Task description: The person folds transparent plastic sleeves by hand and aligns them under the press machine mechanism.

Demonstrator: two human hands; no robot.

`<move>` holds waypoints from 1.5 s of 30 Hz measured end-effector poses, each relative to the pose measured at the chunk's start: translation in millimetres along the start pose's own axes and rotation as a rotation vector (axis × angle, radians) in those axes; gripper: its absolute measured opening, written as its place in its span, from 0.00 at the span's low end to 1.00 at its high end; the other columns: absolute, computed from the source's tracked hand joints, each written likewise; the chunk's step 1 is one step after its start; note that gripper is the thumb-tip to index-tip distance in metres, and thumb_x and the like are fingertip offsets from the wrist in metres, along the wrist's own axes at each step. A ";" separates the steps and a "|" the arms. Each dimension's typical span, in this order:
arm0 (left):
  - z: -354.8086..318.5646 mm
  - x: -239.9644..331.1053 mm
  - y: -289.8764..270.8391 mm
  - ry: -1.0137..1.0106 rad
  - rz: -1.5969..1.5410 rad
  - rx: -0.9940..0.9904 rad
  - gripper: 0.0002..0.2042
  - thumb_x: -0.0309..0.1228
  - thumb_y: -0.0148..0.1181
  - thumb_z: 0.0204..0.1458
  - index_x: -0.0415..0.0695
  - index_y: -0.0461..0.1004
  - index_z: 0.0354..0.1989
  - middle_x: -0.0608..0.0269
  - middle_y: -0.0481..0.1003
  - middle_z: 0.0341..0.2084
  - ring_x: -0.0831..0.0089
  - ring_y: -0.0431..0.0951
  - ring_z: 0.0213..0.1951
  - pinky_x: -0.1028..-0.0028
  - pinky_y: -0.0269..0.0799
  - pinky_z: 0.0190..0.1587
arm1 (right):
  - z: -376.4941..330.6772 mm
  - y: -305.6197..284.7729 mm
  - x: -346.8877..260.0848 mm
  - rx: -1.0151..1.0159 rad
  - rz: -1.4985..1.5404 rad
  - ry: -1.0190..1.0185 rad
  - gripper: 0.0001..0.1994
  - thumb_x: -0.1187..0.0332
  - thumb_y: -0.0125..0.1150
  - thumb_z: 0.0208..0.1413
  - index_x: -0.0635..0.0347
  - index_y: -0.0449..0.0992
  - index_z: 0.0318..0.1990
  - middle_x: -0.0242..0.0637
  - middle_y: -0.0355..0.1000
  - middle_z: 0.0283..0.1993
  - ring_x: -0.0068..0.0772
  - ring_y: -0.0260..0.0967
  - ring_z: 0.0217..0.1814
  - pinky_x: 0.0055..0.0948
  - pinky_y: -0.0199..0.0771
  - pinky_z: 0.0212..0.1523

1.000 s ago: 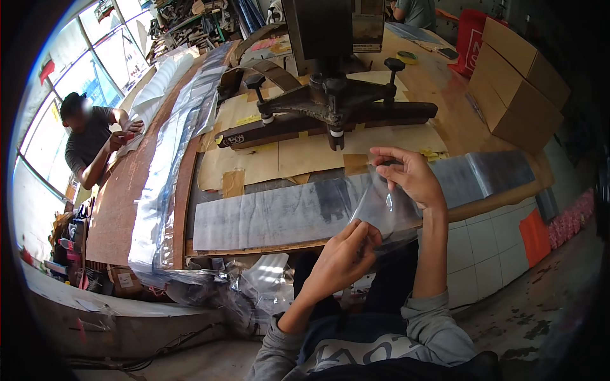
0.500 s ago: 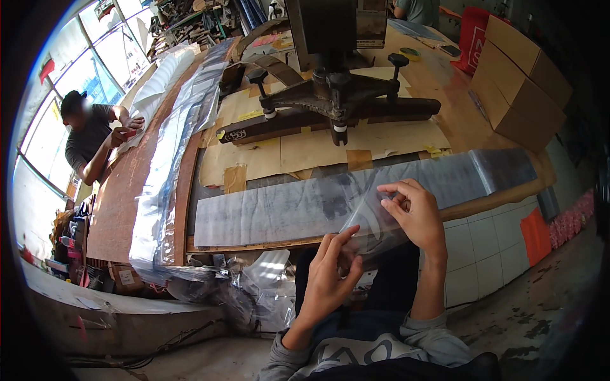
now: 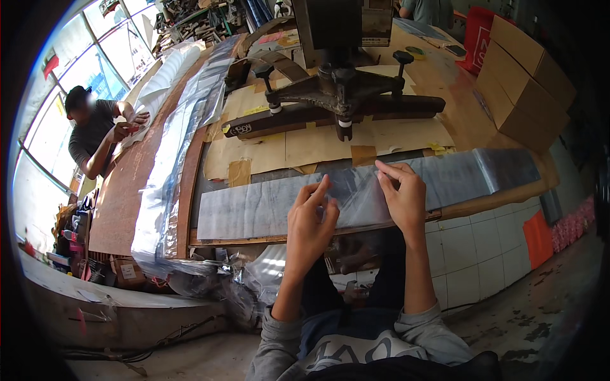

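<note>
A thin clear plastic sheet spans the space between my two hands, above the near edge of the table. It is see-through, so its outline is hard to make out. My left hand grips its left side, fingers curled and thumb close to the forefinger. With thumb and forefinger, my right hand pinches the upper right corner. Beneath the sheet, a long stack of greyish clear plastic strips lies along the table's front. Behind it stands a dark metal press head with a long dark bar across brown card.
Crumpled clear film runs down the left boards. A co-worker at far left handles white material with something red. A cardboard box and a red bag stand at right. More loose film hangs below the table.
Both hands have risen from near my lap to over the table's front edge, carrying the clear sheet. They are farther forward, and the sheet now stretches between them. My view has shifted slightly.
</note>
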State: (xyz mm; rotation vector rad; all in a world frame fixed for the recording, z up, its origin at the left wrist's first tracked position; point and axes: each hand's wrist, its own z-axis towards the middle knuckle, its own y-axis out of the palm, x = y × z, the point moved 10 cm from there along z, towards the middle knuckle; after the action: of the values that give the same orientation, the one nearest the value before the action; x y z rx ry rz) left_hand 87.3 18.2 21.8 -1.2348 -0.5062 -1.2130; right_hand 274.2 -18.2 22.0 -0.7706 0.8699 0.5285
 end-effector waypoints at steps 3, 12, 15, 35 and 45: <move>11.3 0.3 -0.4 0.084 0.024 0.043 0.17 0.23 0.54 0.48 0.35 0.70 0.49 0.56 0.74 0.37 0.76 0.72 0.24 0.78 0.68 0.28 | 11.7 4.5 1.7 -0.035 -0.021 0.003 0.11 0.75 0.57 0.50 0.63 0.77 0.41 0.40 0.73 0.33 0.26 0.67 0.25 0.24 0.68 0.31; 16.7 -20.0 3.7 -0.012 -0.122 -0.023 0.14 0.27 0.50 0.54 0.39 0.73 0.48 0.60 0.75 0.38 0.79 0.76 0.30 0.83 0.71 0.28 | 24.1 9.6 17.6 -0.073 -0.002 0.003 0.11 0.74 0.58 0.48 0.59 0.78 0.41 0.42 0.74 0.33 0.28 0.64 0.22 0.25 0.65 0.28; 18.1 -21.8 4.7 -0.029 -0.131 -0.048 0.13 0.28 0.49 0.55 0.40 0.73 0.48 0.59 0.75 0.38 0.77 0.77 0.33 0.82 0.73 0.30 | 25.7 10.3 20.7 -0.088 -0.033 0.013 0.11 0.73 0.59 0.47 0.58 0.78 0.41 0.42 0.74 0.33 0.28 0.63 0.22 0.25 0.65 0.28; 20.3 -15.2 0.0 0.077 -0.024 0.032 0.16 0.31 0.54 0.54 0.36 0.71 0.49 0.54 0.75 0.40 0.74 0.79 0.30 0.79 0.73 0.32 | 33.4 22.9 26.6 0.003 -0.066 0.045 0.08 0.74 0.57 0.47 0.62 0.79 0.36 0.47 0.75 0.36 0.45 0.73 0.39 0.33 0.72 0.42; 30.9 -27.0 13.2 0.000 -0.020 -0.077 0.22 0.34 0.57 0.52 0.32 0.67 0.52 0.52 0.74 0.40 0.73 0.79 0.26 0.77 0.71 0.30 | 45.8 23.1 25.5 0.073 -0.139 -0.013 0.08 0.75 0.57 0.44 0.61 0.80 0.33 0.48 0.74 0.31 0.47 0.73 0.36 0.35 0.73 0.39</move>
State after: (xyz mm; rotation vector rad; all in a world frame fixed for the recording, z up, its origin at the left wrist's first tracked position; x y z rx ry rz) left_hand 98.7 55.5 3.5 -1.2980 -0.4769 -1.2595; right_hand 294.0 34.4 10.9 -0.7535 0.8128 0.3768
